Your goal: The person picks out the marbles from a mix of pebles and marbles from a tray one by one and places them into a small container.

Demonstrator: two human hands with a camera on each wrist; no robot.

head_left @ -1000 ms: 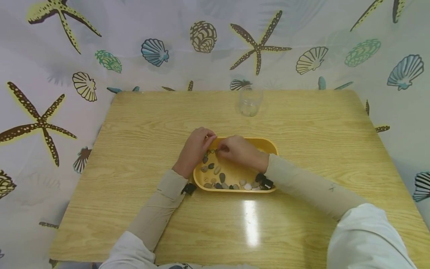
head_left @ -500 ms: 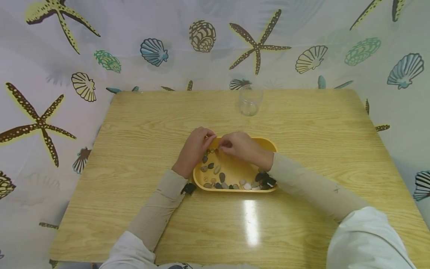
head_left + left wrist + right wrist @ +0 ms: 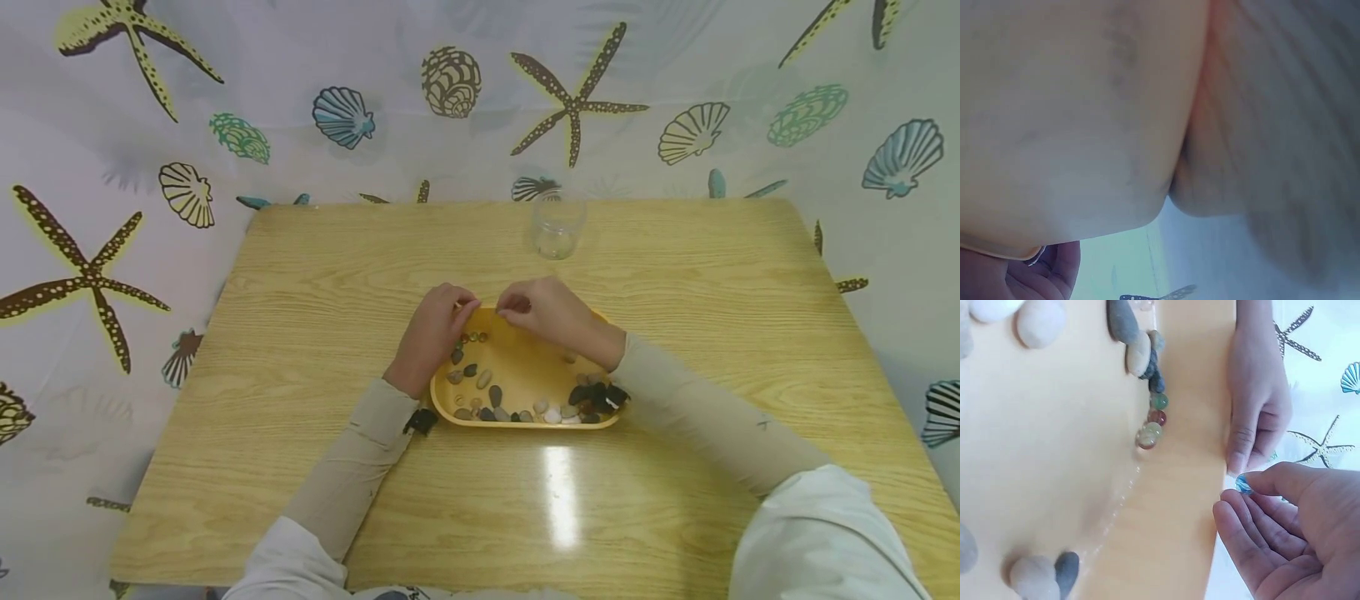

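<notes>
My right hand (image 3: 553,315) hovers over the far rim of a yellow tray (image 3: 517,362). In the right wrist view it pinches a small blue glass marble (image 3: 1243,484) between thumb and fingers. My left hand (image 3: 432,335) grips the tray's rim at the far left corner, its thumb close to the blue marble. Inside the tray, a short row of glass marbles (image 3: 1153,429) lies against the wall, continuing a line of dark and pale pebbles (image 3: 1124,320). The left wrist view is mostly filled by a blurred pale surface, with some curled fingers (image 3: 1063,269) at bottom left.
Several more pebbles (image 3: 552,415) lie along the tray's near side. A clear jar (image 3: 557,233) stands behind the tray near the back of the wooden table (image 3: 337,258). A curtain (image 3: 405,150) printed with shells and starfish surrounds the table's back and sides.
My right hand has moved up and to the right, away from the marble row to the tray's far rim. The left hand stays at the left corner.
</notes>
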